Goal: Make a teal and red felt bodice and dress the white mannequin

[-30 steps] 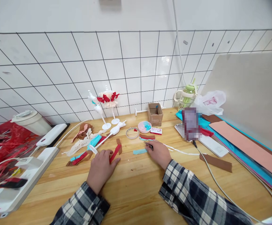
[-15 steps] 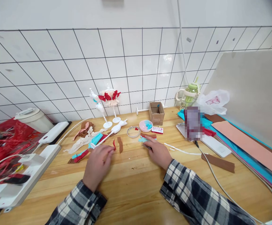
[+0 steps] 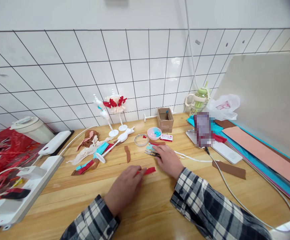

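Between the fingertips of my left hand [image 3: 126, 186] is a strip of red crepe paper [image 3: 150, 171], its free end pointing right, low over the table. My right hand [image 3: 168, 160] is closed on small scissors [image 3: 152, 153]; two silver prongs stick out to the left, slightly apart, and the handles are mostly hidden under the fingers. Blue paper scraps [image 3: 149, 147] and a brown strip [image 3: 157, 143] lie just beyond that hand. Another brown strip [image 3: 127, 154] lies ahead of my left hand. A white mini dress form [image 3: 125, 135] rests on its side over coloured strips.
At the back stand two dress forms, one with a red-trimmed paper skirt [image 3: 116, 103]. Nearby are a ring [image 3: 141, 140], a pink bowl [image 3: 154, 133] and a cardboard box [image 3: 165, 120]. A power strip [image 3: 32, 190] edges the left; a phone [image 3: 203, 129] and cable are right.
My left hand has moved right and nearer to me, bringing the red strip with it. The scissors' prongs now show more clearly beside my right hand, which has hardly shifted.
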`<state>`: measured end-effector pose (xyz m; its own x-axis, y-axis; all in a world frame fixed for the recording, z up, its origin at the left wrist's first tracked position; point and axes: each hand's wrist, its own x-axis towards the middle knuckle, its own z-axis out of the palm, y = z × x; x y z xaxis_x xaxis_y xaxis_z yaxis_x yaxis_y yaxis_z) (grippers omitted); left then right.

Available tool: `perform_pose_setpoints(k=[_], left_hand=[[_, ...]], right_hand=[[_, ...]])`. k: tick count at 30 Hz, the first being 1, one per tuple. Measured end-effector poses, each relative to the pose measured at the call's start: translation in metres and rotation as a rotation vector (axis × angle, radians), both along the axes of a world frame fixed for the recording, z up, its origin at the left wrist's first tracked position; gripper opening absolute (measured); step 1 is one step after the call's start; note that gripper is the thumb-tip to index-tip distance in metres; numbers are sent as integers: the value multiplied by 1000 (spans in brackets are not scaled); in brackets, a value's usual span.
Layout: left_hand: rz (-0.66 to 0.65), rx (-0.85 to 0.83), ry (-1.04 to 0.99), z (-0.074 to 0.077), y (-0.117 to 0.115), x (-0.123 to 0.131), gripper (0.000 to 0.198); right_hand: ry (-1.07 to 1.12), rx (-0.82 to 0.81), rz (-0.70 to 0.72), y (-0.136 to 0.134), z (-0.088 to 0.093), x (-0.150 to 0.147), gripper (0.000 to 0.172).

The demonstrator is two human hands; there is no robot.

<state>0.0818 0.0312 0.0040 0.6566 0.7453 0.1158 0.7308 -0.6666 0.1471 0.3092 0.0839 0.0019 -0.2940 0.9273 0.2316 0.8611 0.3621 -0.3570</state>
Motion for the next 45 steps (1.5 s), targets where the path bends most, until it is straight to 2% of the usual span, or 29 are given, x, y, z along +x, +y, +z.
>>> perform_pose_setpoints(k=[3, 5, 8, 11, 15, 17, 20, 23, 27, 31, 34, 37, 40, 41, 43, 44, 45], left_hand=[[-34, -66, 32, -9, -18, 12, 56], [-35, -85, 27, -14, -25, 17, 67], [-53, -106, -6, -16, -26, 17, 70], [-61, -120, -16, -11, -22, 16, 71], [-50, -104, -32, -1, -19, 18, 69], [-45, -90, -66, 3, -19, 19, 61], [-35, -52, -133, 6, -18, 19, 46], [-33, -32, -162, 6, -15, 17, 37], [-32, -39, -186, 5, -13, 15, 32], [-20, -55, -242, 6, -13, 13, 30], [4, -95, -356, 5, -12, 11, 30], [82, -165, -599, 2, -7, 6, 33], [265, -271, -952, -1, 2, -2, 44], [316, -340, -1076, 0, 5, -6, 49], [357, -552, -1268, 3, 8, -14, 64], [357, -692, -1311, 6, 9, -18, 72], [350, -842, -1313, 9, 9, -22, 80]], right_hand=[[-8, -8, -110, 4, 18, 34, 33], [-18, -86, -225, 7, 26, 65, 29], [-132, -298, -381, 10, 25, 109, 29], [-188, -466, -408, 9, 17, 128, 29], [-225, -425, -413, 6, 16, 114, 32], [-224, -372, -392, 4, 20, 99, 34], [-227, -382, -330, -2, 24, 75, 38], [-293, -412, -340, -6, 23, 61, 28], [-307, -472, -347, -6, 19, 63, 14], [-141, -483, -191, -8, 22, 69, 17], [184, -563, 36, -15, 38, 62, 21], [580, -620, 231, -23, 64, 41, 26], [889, -691, 335, -27, 85, 13, 31], [920, -744, 392, -27, 88, 4, 31], [831, -860, 527, -27, 88, -13, 30], [734, -850, 547, -28, 85, -21, 28], [612, -767, 528, -30, 81, -27, 25]])
